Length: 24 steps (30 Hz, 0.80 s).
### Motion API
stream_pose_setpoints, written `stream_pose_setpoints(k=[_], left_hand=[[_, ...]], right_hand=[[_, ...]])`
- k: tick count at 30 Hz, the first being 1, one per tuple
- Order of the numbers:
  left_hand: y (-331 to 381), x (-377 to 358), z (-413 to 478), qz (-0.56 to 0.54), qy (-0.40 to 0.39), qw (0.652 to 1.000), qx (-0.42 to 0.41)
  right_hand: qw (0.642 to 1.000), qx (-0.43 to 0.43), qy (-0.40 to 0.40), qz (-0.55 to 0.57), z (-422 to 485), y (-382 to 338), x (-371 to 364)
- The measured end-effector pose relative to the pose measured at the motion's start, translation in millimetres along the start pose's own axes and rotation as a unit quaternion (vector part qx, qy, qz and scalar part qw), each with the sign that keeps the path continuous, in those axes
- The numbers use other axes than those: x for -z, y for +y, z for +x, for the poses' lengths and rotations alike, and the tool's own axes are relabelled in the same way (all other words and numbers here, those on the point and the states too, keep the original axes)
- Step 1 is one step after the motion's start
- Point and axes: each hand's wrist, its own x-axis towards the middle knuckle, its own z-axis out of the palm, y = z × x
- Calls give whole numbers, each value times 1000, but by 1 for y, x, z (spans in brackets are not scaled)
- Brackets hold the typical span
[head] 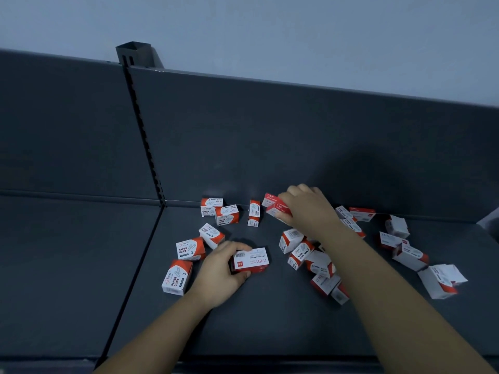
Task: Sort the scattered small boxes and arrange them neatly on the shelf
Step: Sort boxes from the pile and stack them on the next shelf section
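"PAPER CLIPS" and "3" on red-white boxes [176,276] left of centre; barcode and Chinese print on flat box [251,261] mid-frame; red box [278,209] print illegible.

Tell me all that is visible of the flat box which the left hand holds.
The staple box is a flat oblong carton, apparently cardboard: white top with barcode and red characters, red near side. It looks closed and lies level, low over the dark shelf. The left hand grips its left end.

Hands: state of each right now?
Left hand: closed, holding the barcode-labelled box.
Right hand: closed, holding a red-topped box.
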Motion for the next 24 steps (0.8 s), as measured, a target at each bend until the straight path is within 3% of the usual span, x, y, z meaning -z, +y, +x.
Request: stream_pose_setpoints(k=[3, 8, 11, 14, 17, 21, 24], left_hand=[[0, -1, 0, 0, 7, 1000, -9], [1, -2, -1, -7, 19, 1000, -18], [-1, -3, -1, -3, 22, 999, -25], [-3, -3, -1, 6, 20, 999, -26], [-1, -3, -3, 5, 20, 1000, -22], [2, -1, -5, 7, 13, 1000, -25], [2, 0, -8, 3, 5, 1000, -20]], right_hand=[[995, 21, 72, 60, -32, -12, 3], [954, 62, 287, 57, -93, -32, -11], [936, 108, 330, 54, -118, -49, -20], [965, 139, 217, 34, -135, -63, -37], [985, 73, 99, 123, -144, -73, -44], [960, -35, -44, 275, -153, -77, -41], [935, -64, -42, 346, -160, -75, -39]])
